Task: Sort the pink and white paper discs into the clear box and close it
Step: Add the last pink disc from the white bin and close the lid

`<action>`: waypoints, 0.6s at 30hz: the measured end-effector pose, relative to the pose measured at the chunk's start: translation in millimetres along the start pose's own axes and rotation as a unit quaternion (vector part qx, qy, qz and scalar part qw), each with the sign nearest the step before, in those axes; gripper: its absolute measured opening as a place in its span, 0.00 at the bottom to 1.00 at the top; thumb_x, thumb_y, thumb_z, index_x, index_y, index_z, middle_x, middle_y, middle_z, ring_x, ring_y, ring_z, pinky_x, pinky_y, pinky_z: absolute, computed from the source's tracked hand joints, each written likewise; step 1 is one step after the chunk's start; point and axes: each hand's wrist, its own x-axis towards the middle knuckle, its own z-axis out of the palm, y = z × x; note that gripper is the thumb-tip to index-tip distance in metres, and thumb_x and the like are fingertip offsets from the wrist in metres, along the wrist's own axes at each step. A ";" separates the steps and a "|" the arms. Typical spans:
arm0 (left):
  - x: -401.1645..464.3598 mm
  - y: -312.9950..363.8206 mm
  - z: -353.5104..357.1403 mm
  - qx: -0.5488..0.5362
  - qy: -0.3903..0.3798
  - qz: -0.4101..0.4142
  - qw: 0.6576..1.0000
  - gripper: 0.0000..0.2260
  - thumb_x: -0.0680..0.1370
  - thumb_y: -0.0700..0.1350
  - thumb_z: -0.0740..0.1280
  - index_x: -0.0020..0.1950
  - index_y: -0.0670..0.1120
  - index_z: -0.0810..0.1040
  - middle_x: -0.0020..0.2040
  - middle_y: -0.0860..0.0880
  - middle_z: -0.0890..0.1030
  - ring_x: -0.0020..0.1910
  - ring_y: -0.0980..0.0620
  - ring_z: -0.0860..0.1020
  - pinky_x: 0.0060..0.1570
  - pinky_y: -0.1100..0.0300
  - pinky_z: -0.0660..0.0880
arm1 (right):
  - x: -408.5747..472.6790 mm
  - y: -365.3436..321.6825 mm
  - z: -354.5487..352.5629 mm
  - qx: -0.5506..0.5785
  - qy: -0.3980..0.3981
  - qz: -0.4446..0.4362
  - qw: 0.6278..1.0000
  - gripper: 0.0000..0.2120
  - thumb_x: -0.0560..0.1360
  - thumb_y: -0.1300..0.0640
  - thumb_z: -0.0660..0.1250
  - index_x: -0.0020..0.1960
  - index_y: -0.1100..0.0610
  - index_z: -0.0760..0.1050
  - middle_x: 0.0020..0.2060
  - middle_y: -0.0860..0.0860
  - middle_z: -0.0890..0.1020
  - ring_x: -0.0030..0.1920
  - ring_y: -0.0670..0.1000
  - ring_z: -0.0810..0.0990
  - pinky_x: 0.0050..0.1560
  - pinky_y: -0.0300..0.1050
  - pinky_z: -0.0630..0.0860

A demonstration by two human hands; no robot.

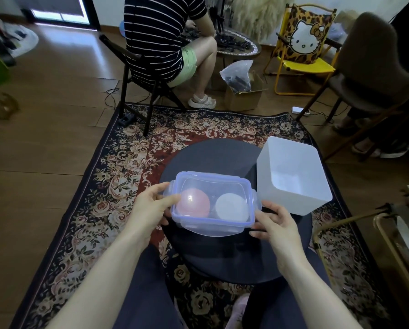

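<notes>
Below, a round dark table (234,257) (on a floral rug (108,186)), wooden floor (56,103) around

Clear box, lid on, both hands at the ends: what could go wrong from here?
1. The side flaps look unlatched; the lid may sit loose on the clear box and lift off.
2. The left hand and right hand hold the box tilted, so the pink disc and white disc could slide together.
3. The white bin stands close by; the right hand might bump it.

The single head camera looks forward and down, close above the hands (213,217) and the round counter (222,257), with wide view.
</notes>
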 end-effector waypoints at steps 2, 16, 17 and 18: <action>-1.3 0.9 -0.2 0.000 -0.005 -0.005 1.000 0.14 0.75 0.38 0.70 0.59 0.50 0.78 0.41 0.49 0.79 0.29 0.55 0.74 0.28 0.62 0.69 | -0.9 -1.8 -0.4 -0.008 -0.006 -0.011 1.000 0.12 0.75 0.61 0.69 0.56 0.51 0.74 0.39 0.52 0.84 0.41 0.51 0.83 0.45 0.48 0.80; 7.1 6.6 8.1 -0.027 0.000 -0.036 0.999 0.06 0.76 0.44 0.70 0.51 0.50 0.82 0.34 0.55 0.81 0.35 0.51 0.77 0.40 0.55 0.76 | 10.4 -6.5 9.2 -0.030 0.001 0.009 1.000 0.13 0.76 0.57 0.68 0.60 0.55 0.74 0.44 0.53 0.82 0.40 0.51 0.80 0.37 0.43 0.77; 6.7 7.8 8.0 -0.027 -0.004 -0.036 0.999 0.06 0.76 0.43 0.70 0.51 0.50 0.82 0.33 0.55 0.81 0.34 0.51 0.77 0.38 0.56 0.76 | 9.9 -6.2 9.0 -0.029 0.002 0.005 1.000 0.12 0.76 0.58 0.68 0.59 0.55 0.73 0.43 0.53 0.81 0.40 0.50 0.80 0.36 0.42 0.77; 6.3 9.0 8.1 -0.025 -0.006 -0.033 0.999 0.06 0.76 0.43 0.70 0.52 0.50 0.82 0.35 0.54 0.82 0.34 0.51 0.77 0.35 0.58 0.75 | 9.3 -5.6 9.3 -0.025 0.003 0.001 1.000 0.11 0.76 0.60 0.67 0.58 0.55 0.73 0.42 0.52 0.81 0.40 0.50 0.81 0.36 0.42 0.77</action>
